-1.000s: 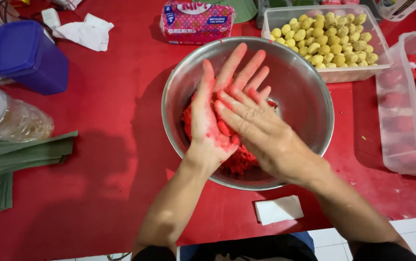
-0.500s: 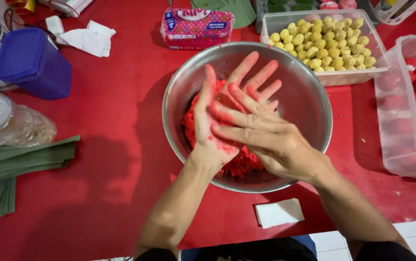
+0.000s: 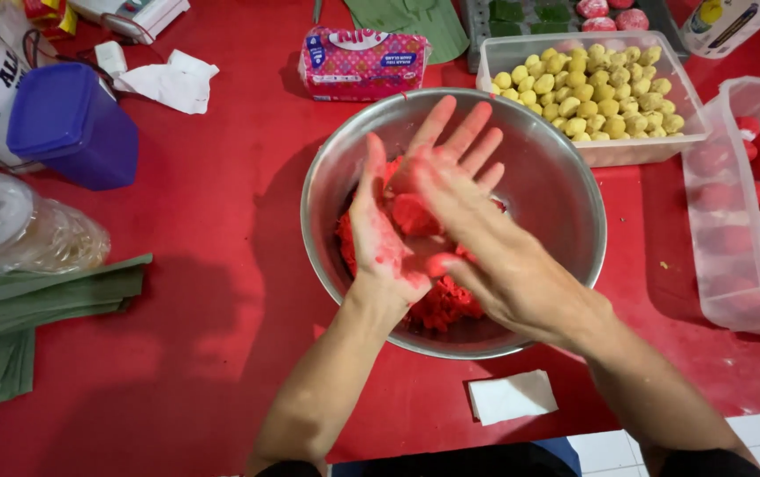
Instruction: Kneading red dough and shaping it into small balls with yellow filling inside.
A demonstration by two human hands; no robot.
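Observation:
A steel mixing bowl [image 3: 566,177] sits in the middle of the red table and holds a mass of red dough [image 3: 446,305]. Both my hands are over it, stained red. My left hand [image 3: 380,243] lies palm up with its fingers spread toward the far rim. My right hand [image 3: 495,261] crosses over it, palm down and fingers flat. Pressed between the two palms is a small lump of red dough [image 3: 415,215], only partly visible.
Behind the bowl are a clear tub [image 3: 641,152] of small yellow balls and a pink packet [image 3: 362,62]. A clear tub [image 3: 716,230] of red balls stands at right. At left are a blue-lidded container [image 3: 71,132], a plastic bag [image 3: 9,230] and green leaf strips [image 3: 35,300]. White paper [image 3: 513,396] lies near me.
My right palm has slid back along my left palm in a rolling motion, which uncovers the left fingers and shows the red lump between the hands. The bowl has not moved.

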